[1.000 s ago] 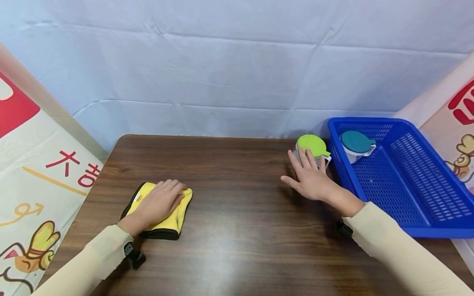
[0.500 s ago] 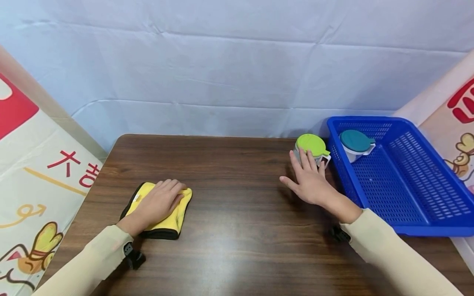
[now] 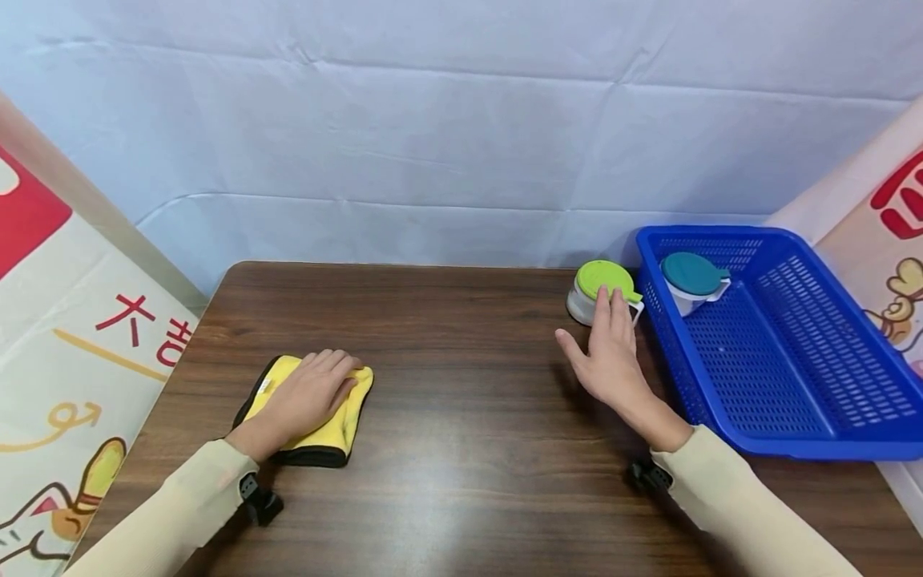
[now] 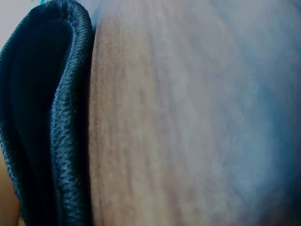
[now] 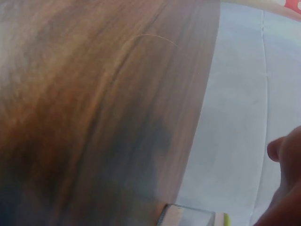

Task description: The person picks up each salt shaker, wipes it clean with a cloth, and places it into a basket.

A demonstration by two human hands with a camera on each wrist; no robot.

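Note:
My left hand [image 3: 306, 401] rests on top of a folded yellow cloth [image 3: 346, 417] with black edging, at the left of the table. In the left wrist view only the cloth's dark edge [image 4: 70, 132] shows beside the wood. My right hand [image 3: 611, 361] reaches over the table with straight fingers and the thumb spread. Its fingertips overlap a clear jar [image 3: 581, 306] with a lime green lid [image 3: 602, 276] and a white handle. Whether they touch it I cannot tell. A corner of the jar [image 5: 193, 216] appears low in the right wrist view.
To the jar's right stands a blue perforated basket [image 3: 692, 365]. Inside its far left corner sits a similar jar with a teal lid [image 3: 691, 274]. The brown wooden table [image 3: 447, 385] ends at a pale cloth backdrop [image 3: 433, 144]. Printed sheets hang at both sides.
My right hand has turned slightly and shifted a little to the right, with its fingers closer together, uncovering more of the jar's left side. The left hand and yellow cloth stay put.

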